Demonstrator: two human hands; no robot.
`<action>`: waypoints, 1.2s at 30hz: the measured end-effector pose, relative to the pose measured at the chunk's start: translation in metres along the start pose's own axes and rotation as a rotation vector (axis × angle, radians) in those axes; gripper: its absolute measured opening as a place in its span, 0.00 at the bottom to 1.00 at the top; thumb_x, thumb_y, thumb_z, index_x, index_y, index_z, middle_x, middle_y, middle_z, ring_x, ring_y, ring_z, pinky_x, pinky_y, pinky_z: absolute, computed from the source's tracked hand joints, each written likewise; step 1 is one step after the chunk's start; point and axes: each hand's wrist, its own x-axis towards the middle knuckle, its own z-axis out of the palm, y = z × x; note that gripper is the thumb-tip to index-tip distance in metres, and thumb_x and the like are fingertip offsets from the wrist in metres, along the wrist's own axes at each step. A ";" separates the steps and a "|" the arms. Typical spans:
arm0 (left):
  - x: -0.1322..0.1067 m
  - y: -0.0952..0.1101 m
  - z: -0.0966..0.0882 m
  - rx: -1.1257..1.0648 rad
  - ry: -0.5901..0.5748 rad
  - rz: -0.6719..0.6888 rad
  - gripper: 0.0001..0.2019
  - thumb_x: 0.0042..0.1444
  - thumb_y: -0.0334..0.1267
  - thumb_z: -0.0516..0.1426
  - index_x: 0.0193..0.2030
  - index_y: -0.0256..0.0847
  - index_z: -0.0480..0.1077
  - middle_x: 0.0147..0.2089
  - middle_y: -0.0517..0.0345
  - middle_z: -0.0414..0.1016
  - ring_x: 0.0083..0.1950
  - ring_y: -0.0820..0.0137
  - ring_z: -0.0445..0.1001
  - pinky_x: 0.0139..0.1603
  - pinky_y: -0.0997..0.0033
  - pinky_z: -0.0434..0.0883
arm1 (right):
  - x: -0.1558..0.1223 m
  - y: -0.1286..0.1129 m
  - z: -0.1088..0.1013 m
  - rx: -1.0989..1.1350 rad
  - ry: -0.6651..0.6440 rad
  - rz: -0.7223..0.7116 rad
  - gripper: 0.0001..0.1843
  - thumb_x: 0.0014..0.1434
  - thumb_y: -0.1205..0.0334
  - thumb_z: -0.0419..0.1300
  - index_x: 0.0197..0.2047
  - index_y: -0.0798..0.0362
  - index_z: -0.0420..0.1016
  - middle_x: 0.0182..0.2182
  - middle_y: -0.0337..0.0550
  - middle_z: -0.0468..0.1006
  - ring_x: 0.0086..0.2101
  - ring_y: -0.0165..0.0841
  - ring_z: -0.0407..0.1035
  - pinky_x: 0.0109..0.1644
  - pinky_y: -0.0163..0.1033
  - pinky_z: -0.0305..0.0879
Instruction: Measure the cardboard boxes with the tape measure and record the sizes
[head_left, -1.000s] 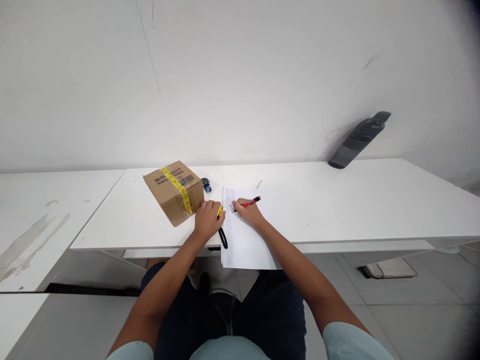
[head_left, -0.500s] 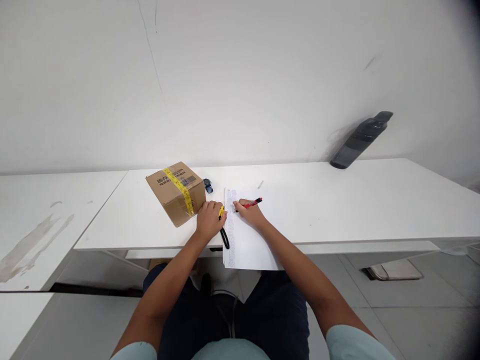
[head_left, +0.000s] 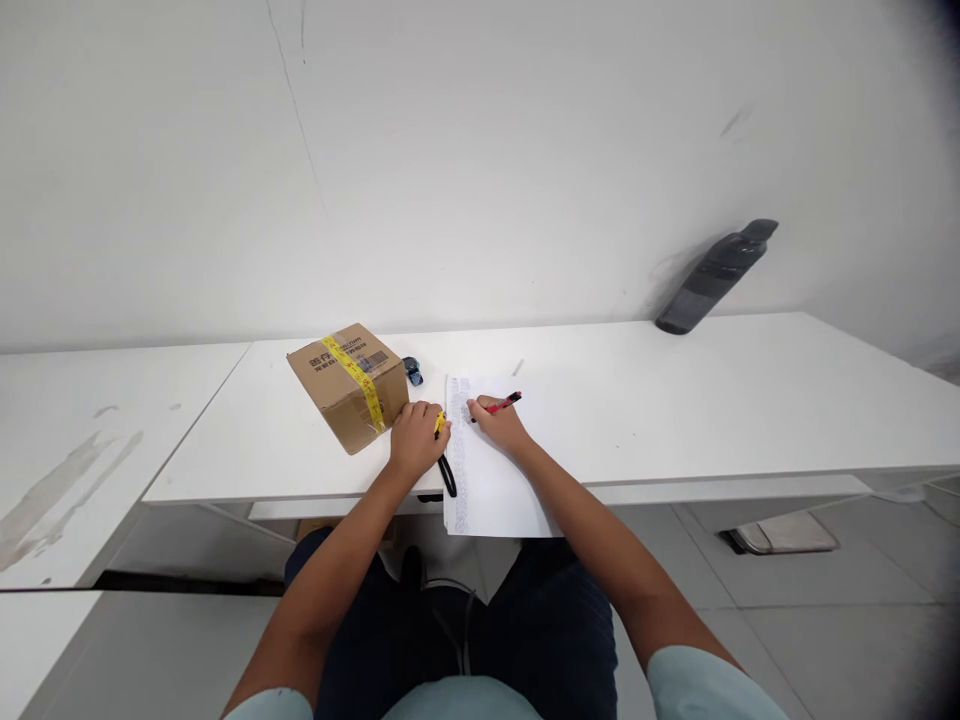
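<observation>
Pen (head_left: 504, 403) in right hand (head_left: 498, 424) has crept slightly rightward across paper (head_left: 496, 490).

"Anything different on your feed?"

"Yes. I see the right hand (head_left: 501, 425) slightly closer to three o'clock on the paper (head_left: 499, 500) than half a second ago. The red-and-black pen (head_left: 501, 404) has gone with it."

"A big move?"

"Tiny. From my end, the fingertips (head_left: 472, 406) now sit a little farther from the paper's nine o'clock edge."

"Fresh ink?"

"Too small for me to tell."

"And the rest?"

"My whole view has swung. The cardboard box (head_left: 349, 385) and dark bottle (head_left: 714, 280) both show a bit nearer nine o'clock than half a second back. I read that as the head camera turning."
</observation>
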 end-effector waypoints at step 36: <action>-0.002 0.000 -0.003 -0.036 0.006 -0.024 0.09 0.64 0.41 0.54 0.45 0.41 0.71 0.46 0.50 0.74 0.51 0.57 0.68 0.52 0.59 0.66 | 0.000 0.007 0.001 -0.108 0.088 0.007 0.22 0.59 0.48 0.51 0.19 0.48 0.53 0.19 0.36 0.66 0.24 0.31 0.59 0.30 0.37 0.55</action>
